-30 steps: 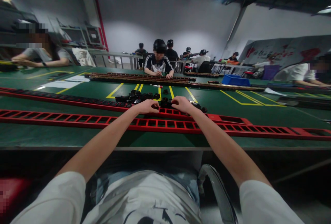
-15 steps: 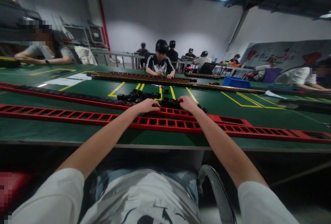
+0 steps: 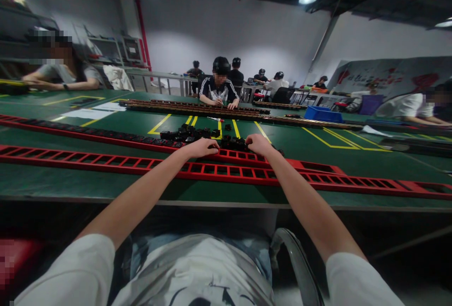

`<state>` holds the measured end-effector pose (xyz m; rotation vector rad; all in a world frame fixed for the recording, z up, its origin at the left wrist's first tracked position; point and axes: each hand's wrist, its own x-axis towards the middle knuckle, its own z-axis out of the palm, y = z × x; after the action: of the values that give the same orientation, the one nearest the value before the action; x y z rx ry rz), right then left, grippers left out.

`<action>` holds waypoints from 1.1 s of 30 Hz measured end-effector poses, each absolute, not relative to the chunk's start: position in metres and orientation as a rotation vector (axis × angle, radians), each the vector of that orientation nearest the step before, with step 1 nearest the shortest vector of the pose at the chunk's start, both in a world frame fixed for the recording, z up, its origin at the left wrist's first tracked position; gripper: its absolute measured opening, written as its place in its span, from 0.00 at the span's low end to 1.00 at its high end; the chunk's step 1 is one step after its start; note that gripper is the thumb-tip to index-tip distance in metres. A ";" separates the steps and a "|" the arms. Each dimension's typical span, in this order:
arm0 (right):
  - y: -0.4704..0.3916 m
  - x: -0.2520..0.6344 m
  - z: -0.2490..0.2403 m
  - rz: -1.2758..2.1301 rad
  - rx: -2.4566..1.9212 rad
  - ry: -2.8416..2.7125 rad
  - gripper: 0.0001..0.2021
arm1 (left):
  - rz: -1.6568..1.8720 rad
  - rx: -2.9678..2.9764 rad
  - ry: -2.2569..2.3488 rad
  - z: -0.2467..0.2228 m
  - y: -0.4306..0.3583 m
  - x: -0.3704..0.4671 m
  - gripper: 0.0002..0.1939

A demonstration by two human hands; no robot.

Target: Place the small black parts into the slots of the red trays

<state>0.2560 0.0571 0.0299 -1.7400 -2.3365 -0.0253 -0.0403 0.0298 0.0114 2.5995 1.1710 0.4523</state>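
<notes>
My left hand (image 3: 204, 147) rests at the far red slotted frame (image 3: 237, 155), its fingers curled. Whatever lies under those fingers is hidden. To its right, my right hand (image 3: 258, 144) is bent down over the same frame with fingers pressed together beside small black blocks (image 3: 235, 143); what they hold cannot be made out. Black square pieces (image 3: 132, 138) fill the left stretch of this frame, while open slots show between my hands. A loose heap of black parts (image 3: 189, 132) lies just beyond my left hand. Nearer me runs a second red slotted frame (image 3: 212, 170) with open slots.
Across the green table (image 3: 282, 129), long brown-and-black strips (image 3: 197, 107) lie before a co-worker (image 3: 219, 84). A blue bin (image 3: 323, 114) stands at the right, white papers (image 3: 93, 110) lie at the left. A red-tipped tool (image 3: 216, 119) sits behind the heap. More people sit on both sides.
The whole view has shifted slightly downward in the picture. Both hands stay at nearly the same places on the far red frame; the parts around them look unchanged.
</notes>
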 end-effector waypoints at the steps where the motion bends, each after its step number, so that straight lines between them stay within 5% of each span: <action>1: 0.056 0.255 0.030 -0.034 -1.738 -2.337 0.14 | 0.457 2.598 1.167 0.011 0.030 -0.041 0.19; 33: 0.045 0.243 0.041 0.234 -1.409 -2.317 0.19 | 0.434 2.568 1.157 0.013 0.025 -0.039 0.19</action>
<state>0.2434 0.0447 0.0406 -1.4093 -2.3170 0.2339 -0.0391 0.0253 0.0134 2.5681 1.1574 0.4344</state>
